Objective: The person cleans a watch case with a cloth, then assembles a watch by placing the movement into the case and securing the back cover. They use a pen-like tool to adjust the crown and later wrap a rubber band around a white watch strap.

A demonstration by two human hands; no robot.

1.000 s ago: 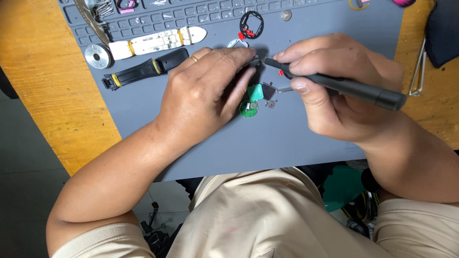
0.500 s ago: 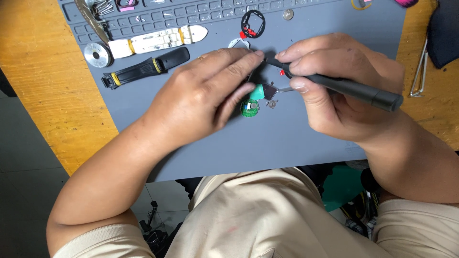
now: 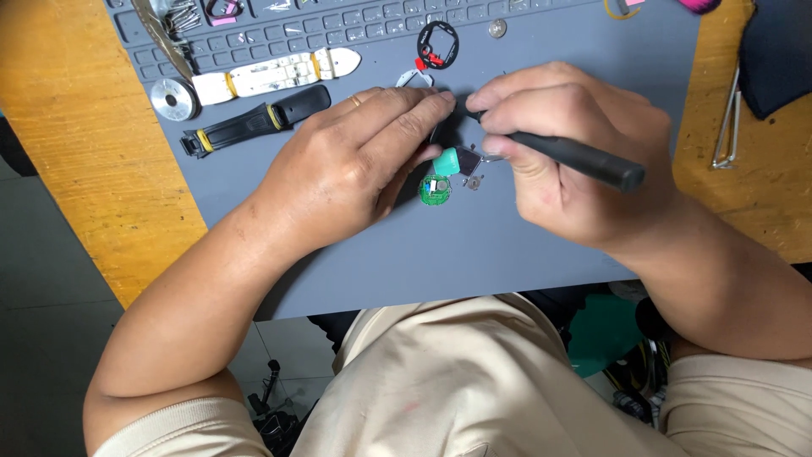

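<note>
My right hand (image 3: 567, 152) grips a black pen-shaped tool (image 3: 584, 159), its tip pointing left toward a small dark part hidden under my fingertips. My left hand (image 3: 355, 165) lies flat over the grey work mat (image 3: 507, 254), fingertips pinching that small part close to the tool tip. Just below the fingers sit a small green round circuit piece (image 3: 435, 190), a teal plastic piece (image 3: 447, 161) and a tiny metal bit (image 3: 474, 181).
On the mat's upper left lie a white watch strap (image 3: 275, 74), a black strap with yellow bands (image 3: 254, 123) and a round metal disc (image 3: 174, 99). A black ring with a red part (image 3: 437, 44) lies above my hands. Metal tweezers (image 3: 726, 127) rest on the wooden table (image 3: 76, 144).
My left hand's fingers have slid slightly right and closed in on the tool tip. The right hand and tool have hardly moved.
</note>
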